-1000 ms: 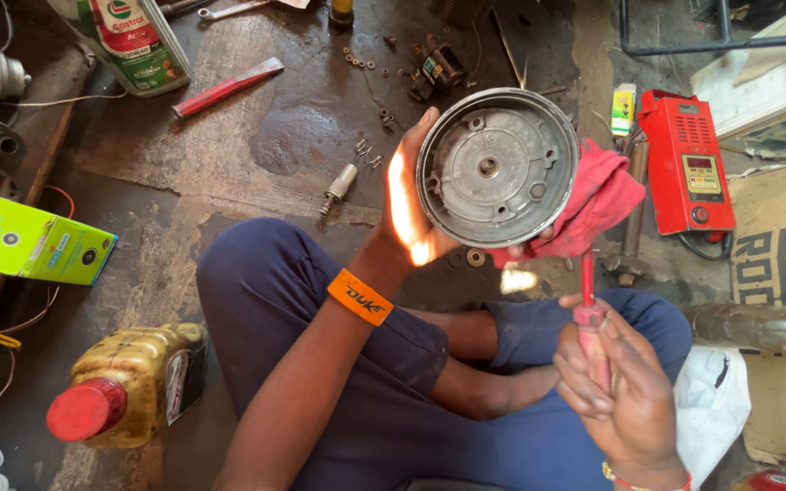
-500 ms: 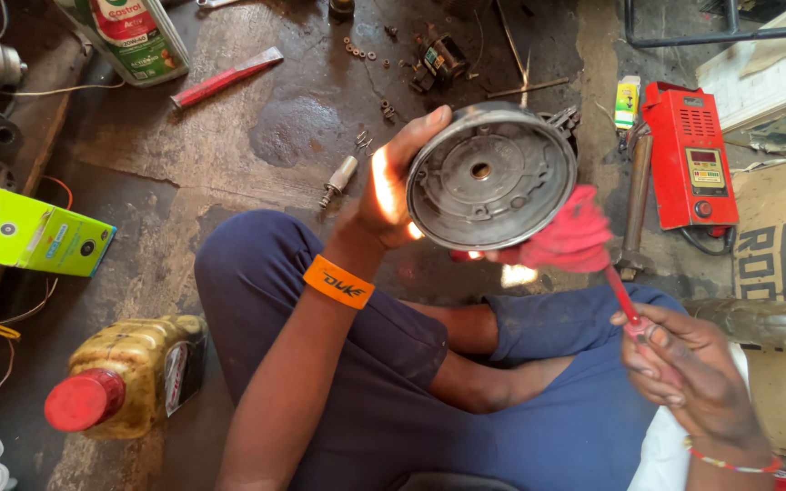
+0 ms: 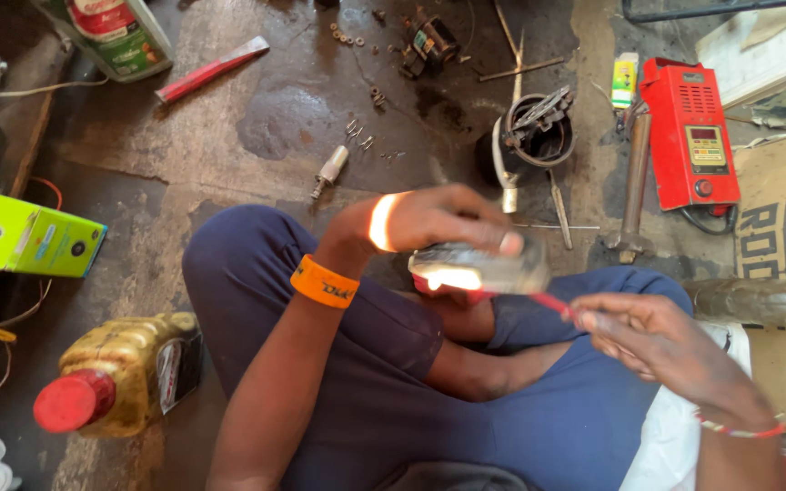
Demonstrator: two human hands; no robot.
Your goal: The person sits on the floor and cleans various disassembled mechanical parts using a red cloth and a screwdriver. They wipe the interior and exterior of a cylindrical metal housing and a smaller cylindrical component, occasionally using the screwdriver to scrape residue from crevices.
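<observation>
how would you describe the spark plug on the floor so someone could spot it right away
Start at the person's raised left knee and look just past it onto the dark oily floor. The spark plug lies there tilted, apart from the small springs beyond it. It alone has a pale silver body with a dark tip; the red flat tool farther off is much longer.

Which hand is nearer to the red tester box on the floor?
Right. The right hand is below the red tester box, toward the same side. The left hand, gripping the round metal cover, is farther away.
</observation>
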